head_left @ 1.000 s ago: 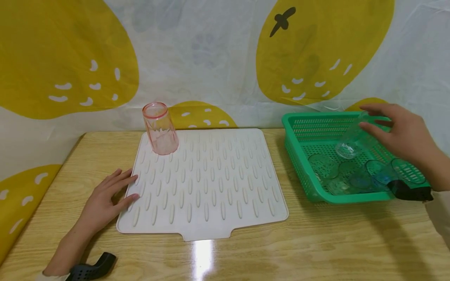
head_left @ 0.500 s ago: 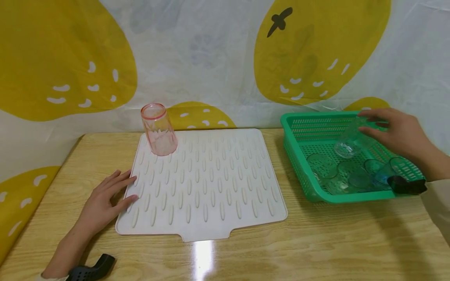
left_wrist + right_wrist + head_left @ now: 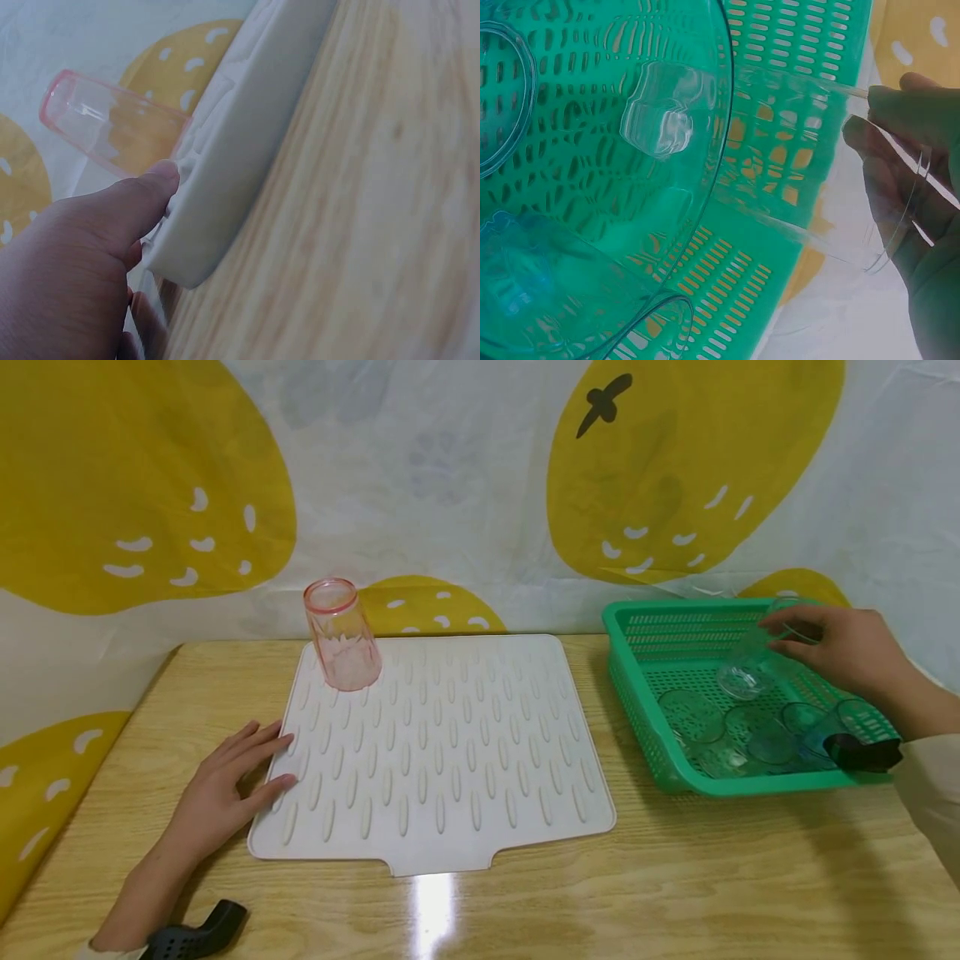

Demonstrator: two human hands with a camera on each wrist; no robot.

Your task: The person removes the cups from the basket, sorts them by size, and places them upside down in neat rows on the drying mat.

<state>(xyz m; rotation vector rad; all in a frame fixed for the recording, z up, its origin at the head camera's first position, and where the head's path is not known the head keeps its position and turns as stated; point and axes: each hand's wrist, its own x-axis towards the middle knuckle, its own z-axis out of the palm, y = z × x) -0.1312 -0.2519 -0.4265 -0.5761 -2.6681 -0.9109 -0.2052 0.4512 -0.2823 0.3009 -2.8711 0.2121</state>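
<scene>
My right hand (image 3: 847, 643) is over the green basket (image 3: 720, 787), fingers and thumb around the upper part of a clear drinking glass (image 3: 748, 664). Its base points down into the basket, and in the right wrist view the glass (image 3: 780, 150) shows behind and between the fingers. My left hand (image 3: 225, 785) lies at the left edge of a white ridged drying mat (image 3: 465, 852). Its thumb and fingertips rest on the mat's border, as the left wrist view of the hand (image 3: 97, 247) also shows. A pink-tinted glass (image 3: 345, 643) stands on the mat's far left corner.
Several more glasses sit in the front of the basket, among them a greenish glass (image 3: 690, 718) and a blue-tinted glass (image 3: 817, 735). Behind the wooden table (image 3: 675, 877) hangs a white cloth (image 3: 465, 485) with yellow shapes.
My right hand has lowered slightly and its fingers have drawn in around the clear glass. The left hand, the mat and the pink glass have stayed in place.
</scene>
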